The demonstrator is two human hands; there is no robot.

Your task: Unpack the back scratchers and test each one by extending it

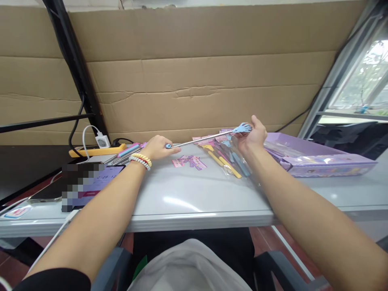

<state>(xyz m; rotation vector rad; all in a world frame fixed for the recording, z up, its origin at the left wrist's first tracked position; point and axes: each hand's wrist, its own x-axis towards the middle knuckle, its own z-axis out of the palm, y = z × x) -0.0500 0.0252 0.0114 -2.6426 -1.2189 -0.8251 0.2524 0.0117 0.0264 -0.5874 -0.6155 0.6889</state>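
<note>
An extended back scratcher (206,139) with a thin metal rod lies across my view above the table. My left hand (159,148) is closed around its blue grip end. At the other end, the light-blue hand-shaped head (242,128) meets the palm of my right hand (254,136). That hand is cupped with the thumb raised, its other fingers partly hidden. Below it lie bagged back scratchers (226,159) in yellow, blue and pink. Small pink-purple printed cards (194,162) are scattered between my hands.
An open purple box (330,165) stands at the right with clear plastic inside. Several metal-rod scratchers (127,152) lie behind my left wrist, near a yellow power strip (100,151) with a charger. A phone (100,182) lies at the left. Cardboard (197,72) backs the table.
</note>
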